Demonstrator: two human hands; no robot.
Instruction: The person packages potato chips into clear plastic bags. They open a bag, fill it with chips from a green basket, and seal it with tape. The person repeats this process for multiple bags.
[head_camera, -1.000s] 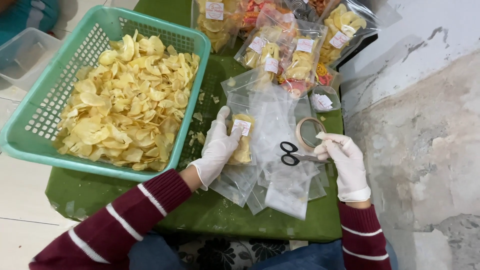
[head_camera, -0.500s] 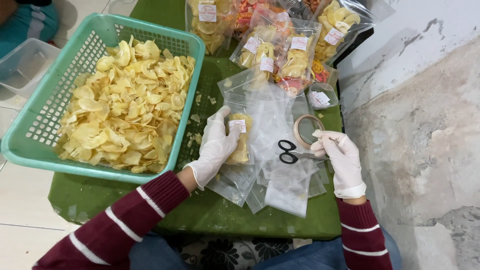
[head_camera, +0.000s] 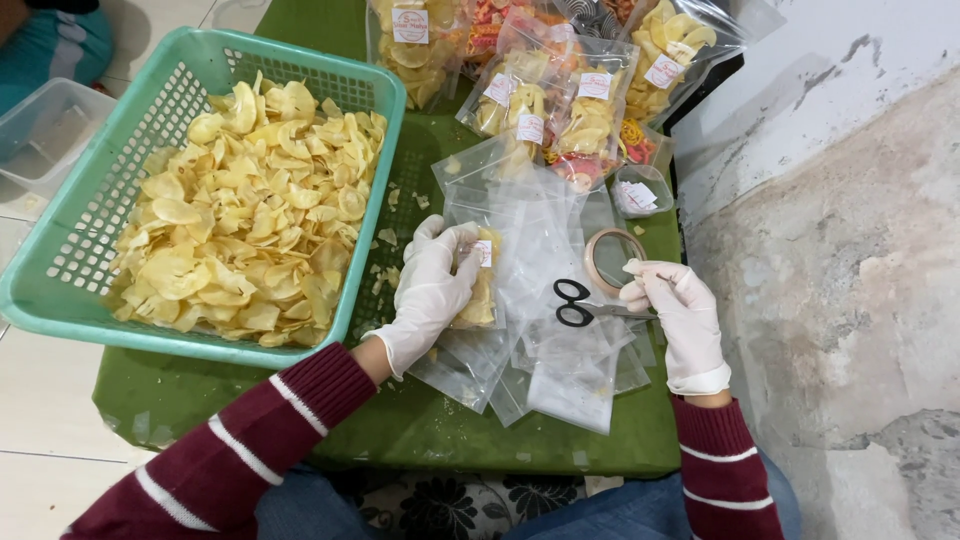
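Now mid-packing | left hand (head_camera: 432, 290) grips half-filled chip bag (head_camera: 478, 295) at table centre | right hand (head_camera: 672, 310) closed on scissors (head_camera: 590, 308) — beside tape roll (head_camera: 612, 258) | next likely: seal bag — steady hold needed

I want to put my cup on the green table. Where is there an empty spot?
Bare green cloth shows along the near edge, between the teal basket and the empty clear bags, below the left hand. A narrow crumb-strewn strip runs between basket and bags. The far end is crowded with filled chip bags; by the right hand lie scissors and a tape roll.
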